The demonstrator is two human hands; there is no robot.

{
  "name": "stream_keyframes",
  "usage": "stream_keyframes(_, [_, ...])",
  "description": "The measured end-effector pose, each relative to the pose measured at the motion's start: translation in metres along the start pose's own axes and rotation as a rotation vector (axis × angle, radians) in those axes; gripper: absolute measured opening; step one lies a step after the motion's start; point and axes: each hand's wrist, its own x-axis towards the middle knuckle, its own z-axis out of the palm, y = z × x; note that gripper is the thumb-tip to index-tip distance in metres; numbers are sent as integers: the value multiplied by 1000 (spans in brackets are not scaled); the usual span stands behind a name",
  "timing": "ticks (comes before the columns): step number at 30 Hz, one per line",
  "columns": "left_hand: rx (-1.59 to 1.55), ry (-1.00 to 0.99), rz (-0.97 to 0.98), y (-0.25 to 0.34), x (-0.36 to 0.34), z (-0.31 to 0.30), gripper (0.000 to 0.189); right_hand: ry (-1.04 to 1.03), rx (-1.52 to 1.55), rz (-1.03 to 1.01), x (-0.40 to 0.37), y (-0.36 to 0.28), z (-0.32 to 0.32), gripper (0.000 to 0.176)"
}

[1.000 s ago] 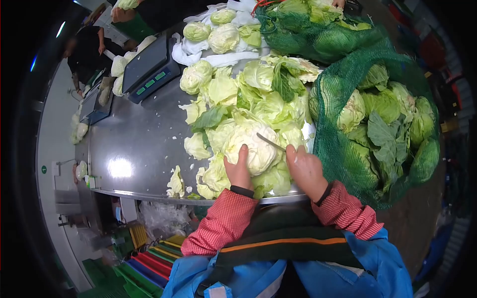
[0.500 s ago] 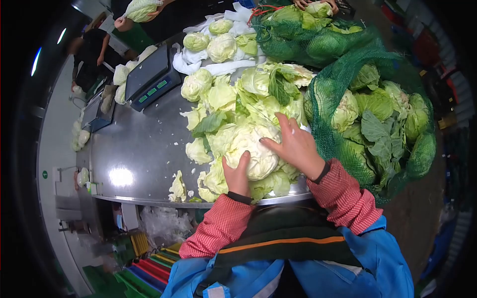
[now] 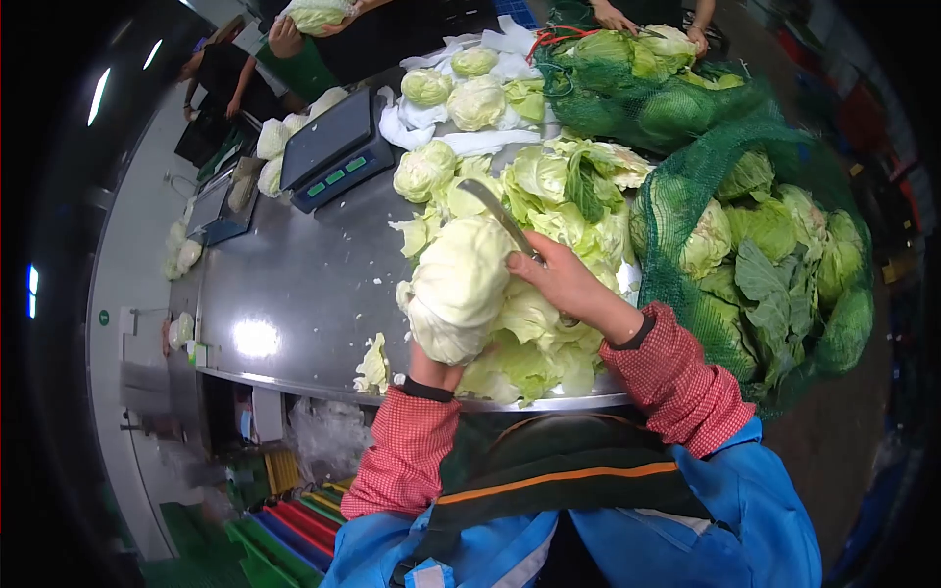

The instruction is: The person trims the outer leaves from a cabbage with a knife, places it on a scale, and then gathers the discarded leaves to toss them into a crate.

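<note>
A pale, trimmed cabbage is lifted over the near part of the metal table. My left hand supports it from underneath, and most of the fingers are hidden behind it. In my right hand is a knife, its curved blade pointing up and left beside the cabbage's upper right side. Loose cabbage leaves lie heaped beneath and to the right of the held head. Another cabbage sits just beyond it on the table.
A digital scale stands at the back left of the steel table. Green net sacks full of cabbages line the right side. Several cabbages rest on white wrapping at the back. Co-workers' hands are across the table.
The cabbage has been raised from the leaf pile and moved left, with my left hand now under it. A knife has appeared in my right hand, which was open on the cabbage.
</note>
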Motion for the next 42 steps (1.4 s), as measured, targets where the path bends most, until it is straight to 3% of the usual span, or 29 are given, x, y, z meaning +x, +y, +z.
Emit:
stream_keyframes(1, [-62, -22, 28, -2, -2, -2, 77, -60, 20, 98, 0, -4, 3, 63])
stream_keyframes(4, [-232, -96, 104, -4, -5, -13, 81, -107, -34, 91, 0, 0, 19, 51])
stream_keyframes(5, [-406, -86, 39, -7, -5, -12, 82, -100, -160, 84, 0, -2, 19, 43])
stream_keyframes(8, [-658, -486, -38, -12, 0, -30, 80, -148, -70, 133, 9, -1, 2, 39])
stream_keyframes(9, [-665, -423, -36, -11, 1, -32, 79, -103, -16, 227, 11, -7, -9, 36])
stream_keyframes(10, [-670, -361, -34, -10, 1, -33, 77, 40, 30, 138, 17, 4, -17, 31])
stream_keyframes(11, [-621, -281, -35, -8, 3, -37, 77, 176, -4, 276, 25, 13, -27, 28])
stream_keyframes(12, [-604, -231, -28, -4, 5, -40, 76, 263, -76, 206, 32, 34, -37, 29])
stream_keyframes(14, [-599, -167, -6, 8, 8, -42, 74, 341, -685, 43, 31, 55, -36, 36])
stream_keyframes(17, [-646, -183, -1, 14, 22, -69, 70, 129, -755, 148, 21, 19, -2, 46])
stream_keyframes(20, [-611, -264, -18, 18, 29, -80, 65, 219, -514, -78, 32, 30, 25, 52])
stream_keyframes(23, [-533, -280, 18, 20, 28, -62, 67, -137, 16, 202, 51, 18, 30, 55])
stream_keyframes(26, [442, -129, 237, 30, 28, -47, 70, 69, 161, 280, 63, 79, 31, 53])
stream_keyframes(27, [693, -72, 291, 35, 28, -46, 71, 79, -125, 411, 60, 83, 29, 55])
stream_keyframes(28, [839, -36, 325, 42, 30, -47, 72, 108, -318, 347, 56, 91, 33, 57])
stream_keyframes(30, [511, -18, 339, 53, 42, -59, 72, 166, -706, 208, 49, 104, 42, 60])
stream_keyframes(31, [36, -38, 306, 54, 56, -76, 71, 70, -722, 270, 46, 71, 45, 65])
stream_keyframes(34, [-449, 48, 140, 71, 85, -127, 72, 112, -715, 38, 36, 51, 51, 63])
stream_keyframes(40, [-220, 359, 218, 92, 159, -222, 67, 73, -682, 170, 11, 53, 45, 47])
stream_keyframes(42, [219, 652, 198, 96, 174, -230, 60, 67, -691, 167, 7, 59, 48, 44])
